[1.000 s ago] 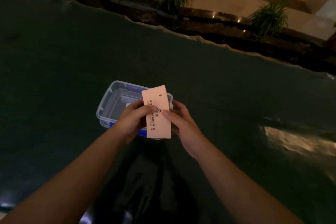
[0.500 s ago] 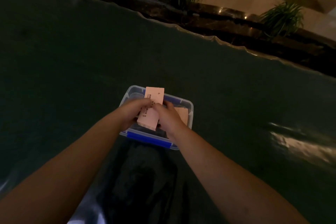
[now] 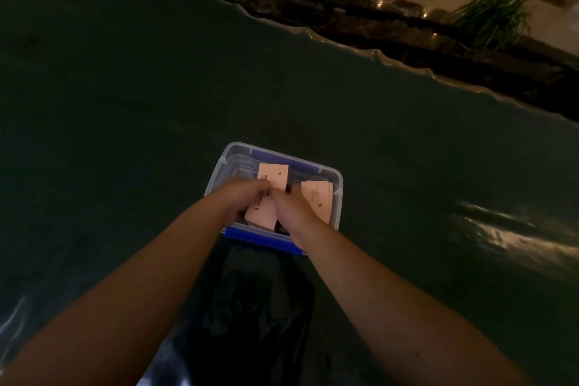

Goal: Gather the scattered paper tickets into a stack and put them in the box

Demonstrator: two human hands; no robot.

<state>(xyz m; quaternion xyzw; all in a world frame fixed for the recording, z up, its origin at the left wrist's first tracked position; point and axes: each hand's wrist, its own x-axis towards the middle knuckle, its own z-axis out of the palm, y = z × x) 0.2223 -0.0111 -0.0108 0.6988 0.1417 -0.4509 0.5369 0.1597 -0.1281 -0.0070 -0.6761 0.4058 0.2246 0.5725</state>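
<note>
Both hands — left hand (image 3: 242, 197), right hand (image 3: 291, 207) — pinch the ticket stack (image 3: 266, 197) lengthwise, tilted, inside the box (image 3: 336, 194), beside loose tickets (image 3: 318, 200).

Print on pink tickets (image 3: 272, 178) too blurred to read (dim light).
</note>
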